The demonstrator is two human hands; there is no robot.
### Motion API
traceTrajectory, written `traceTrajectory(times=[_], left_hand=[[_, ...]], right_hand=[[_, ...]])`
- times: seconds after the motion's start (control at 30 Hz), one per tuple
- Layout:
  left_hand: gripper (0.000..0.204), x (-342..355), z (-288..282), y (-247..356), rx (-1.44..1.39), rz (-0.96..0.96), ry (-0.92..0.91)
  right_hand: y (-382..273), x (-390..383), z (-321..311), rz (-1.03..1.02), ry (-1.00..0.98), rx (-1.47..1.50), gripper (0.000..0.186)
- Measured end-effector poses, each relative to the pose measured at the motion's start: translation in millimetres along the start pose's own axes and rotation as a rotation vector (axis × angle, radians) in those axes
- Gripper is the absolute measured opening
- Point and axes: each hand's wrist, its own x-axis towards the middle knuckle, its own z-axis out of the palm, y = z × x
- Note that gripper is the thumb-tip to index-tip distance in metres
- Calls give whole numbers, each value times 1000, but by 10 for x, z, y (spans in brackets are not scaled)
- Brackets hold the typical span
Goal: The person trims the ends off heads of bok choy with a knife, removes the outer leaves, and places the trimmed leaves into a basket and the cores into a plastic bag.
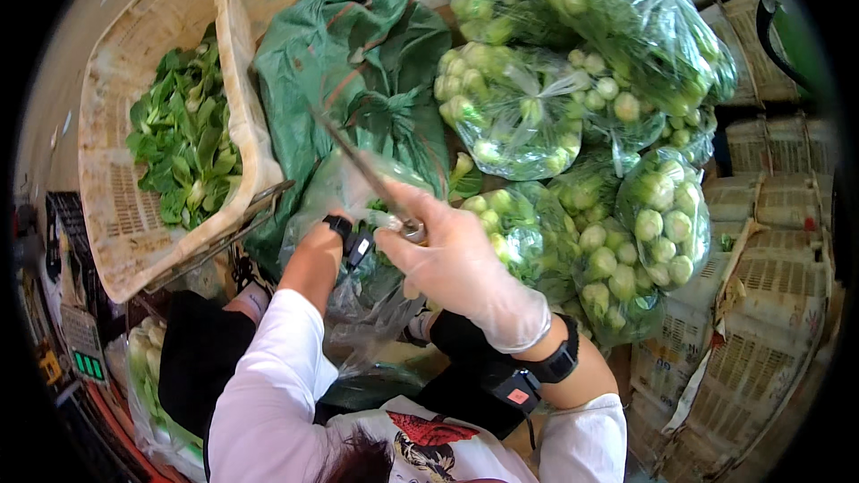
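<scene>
My right hand [470,268], in a clear thin glove, is closed round a knife [362,165]. Its long narrow blade points up and away to the left and is slightly blurred. Beyond the right hand, my left hand [344,188] reaches into a clear plastic bag [313,206]; the film and the knife hide its fingers, so its grip does not show. Some greens show through the bag below my hands. A green woven sack [358,63] lies just past the left hand.
A yellowed plastic crate [242,98] with loose leafy greens [188,125] stands at the left. Several clear bags of bok choy [519,112] are piled at the right, beside stacked slatted crates [761,304]. A scale with a lit display [85,349] stands far left.
</scene>
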Motion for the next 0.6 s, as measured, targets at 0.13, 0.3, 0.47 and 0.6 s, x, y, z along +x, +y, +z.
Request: traceTrajectory(times=[0.13,0.3,0.47,0.6], left_hand=[[43,-389,-206,161,-97,69,99],[50,-1445,-853,660,-255,152,76],[62,-2622,-1956,1172,-466,238,-29],[68,-3016,-2979,1488,-743,404,120]], right_hand=[[-4,-10,60,-73,66,-92,52],[23,109,134,-160,250,-306,46],[-80,154,63,-265,391,-110,38],[-459,-234,292,-263,12,353,55]])
